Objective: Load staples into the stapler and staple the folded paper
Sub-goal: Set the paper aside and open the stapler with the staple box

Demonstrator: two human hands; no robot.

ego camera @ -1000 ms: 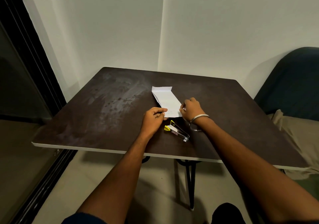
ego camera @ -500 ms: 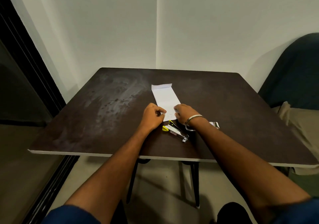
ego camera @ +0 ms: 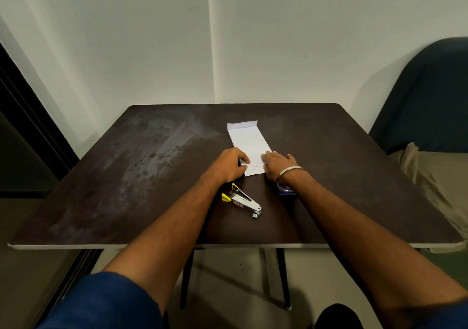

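Observation:
A white folded paper (ego camera: 247,141) lies flat on the dark brown table (ego camera: 126,176), long side pointing away from me. My left hand (ego camera: 228,167) is curled on the paper's near left edge, pinching it. Fingers flat, my right hand (ego camera: 277,164) presses down on the near right corner; a metal bangle circles that wrist. A silver stapler with yellow parts (ego camera: 241,200) lies on the table between my forearms, just below my left hand, and neither hand touches it. A small blue box (ego camera: 286,190), partly hidden under my right wrist, may be the staples.
The table stands against a white wall corner. A dark blue chair (ego camera: 428,100) with beige cloth (ego camera: 435,176) sits to the right. A dark door frame (ego camera: 33,126) runs down the left. The table's near edge (ego camera: 152,246) is close to my body.
The camera view has tilted and shifted. Both hands have stayed on the near end of the paper, with my right hand flattening onto its corner. The stapler has not moved.

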